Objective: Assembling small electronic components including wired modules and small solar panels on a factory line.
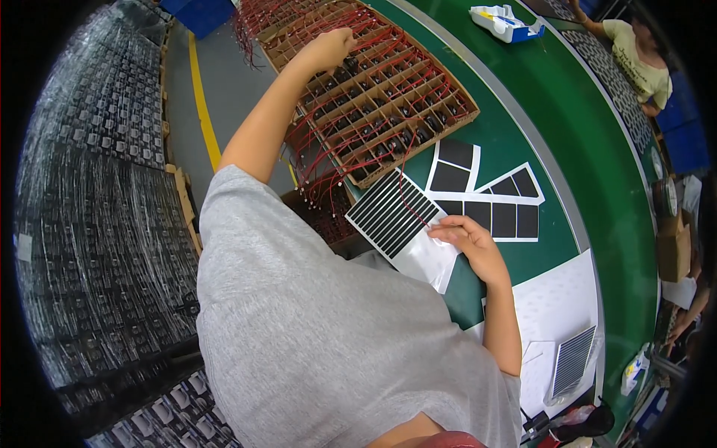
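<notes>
My left hand [328,51] is stretched out over the far part of a divided cardboard tray [366,179], its fingers curled closed. What lies in that grip, if anything, is hidden. Black round parts [407,137] with red wires sit in the tray's compartments, and many wires hang over its near left edge. One red wire [409,201] runs from the tray to the fingertips of my right hand [469,240], which are pinched on it. Beneath them lies a white sheet with black strips [392,216]. White cards with black rectangles [503,217] are fanned out beyond this hand.
Plastic-wrapped stacks [97,224] stand at the left. A green conveyor [590,172] curves past on the right, carrying a white and blue box [506,24]. A striped sheet [573,362] lies at lower right. Another person [638,63] is at the far right.
</notes>
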The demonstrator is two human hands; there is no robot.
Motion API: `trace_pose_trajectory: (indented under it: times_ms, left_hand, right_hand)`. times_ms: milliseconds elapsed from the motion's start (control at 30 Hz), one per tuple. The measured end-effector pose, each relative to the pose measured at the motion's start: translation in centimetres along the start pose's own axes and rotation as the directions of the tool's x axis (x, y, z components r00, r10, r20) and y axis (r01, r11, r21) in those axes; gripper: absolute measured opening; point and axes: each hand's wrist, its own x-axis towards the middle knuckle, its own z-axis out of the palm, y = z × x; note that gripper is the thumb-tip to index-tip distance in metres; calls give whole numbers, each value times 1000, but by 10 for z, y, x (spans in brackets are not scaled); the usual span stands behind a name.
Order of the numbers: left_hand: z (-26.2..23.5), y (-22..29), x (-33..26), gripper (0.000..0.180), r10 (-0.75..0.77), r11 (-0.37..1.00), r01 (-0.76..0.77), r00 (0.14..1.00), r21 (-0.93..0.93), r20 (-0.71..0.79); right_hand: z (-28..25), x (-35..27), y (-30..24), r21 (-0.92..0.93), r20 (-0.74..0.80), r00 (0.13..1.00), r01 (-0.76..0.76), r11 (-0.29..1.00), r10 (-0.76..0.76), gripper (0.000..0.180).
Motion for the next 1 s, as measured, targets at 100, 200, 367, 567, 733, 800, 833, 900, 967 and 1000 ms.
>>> trace_pose_trajectory:
  times_ms: [100, 200, 367, 567, 733, 800, 833, 900, 967, 1000]
  left_hand:
    - [0, 0, 0, 23, -40, 999, 40, 999, -14, -13]
    - [2, -6, -1, 23, -56, 998, 56, 998, -2, 1]
    - [-9, 8, -10, 27, 96, 958, -21, 964, 287, -248]
    - [-49, 54, -33, 25, 293, 938, -342, 859, -45, -419]
    - [-64, 116, -44, 26, 186, 601, -392, 916, -696, -355]
    - [-65, 129, -42, 26, 305, 334, -481, 869, -811, -390]
    - [-66, 154, -46, 25, 315, 297, -504, 854, -811, -415]
    - [-73, 175, -56, 21, 407, 292, -558, 808, -777, -427]
    - [-63, 222, -70, 15, 322, 192, -471, 859, -861, -398]
    - [-36, 209, -29, 24, 647, 260, -702, 636, -663, -420]
  right_hand:
    - [0, -1, 1, 13, 1, 1000, 1, 1000, -1, 22]
    - [1, -2, 1, 10, 5, 1000, 0, 1000, 0, 22]
    - [2, -5, 0, 33, -19, 1000, -10, 999, 10, 22]
    - [6, -6, -7, 2, -27, 1000, -1, 1000, 1, 21]
    - [-12, -6, -18, 104, -175, 980, 116, 988, -97, 22]
    - [-13, -6, -24, 60, -257, 961, 125, 990, -106, 20]
    - [-10, -7, -28, -139, -361, 913, 151, 979, -192, 17]
    - [6, -2, -31, -605, -378, 813, 144, 783, -442, 14]
    - [20, 3, -24, -891, -144, 775, 169, 421, -616, 19]
    - [32, 9, -11, -949, -24, 795, 172, 264, -606, 27]
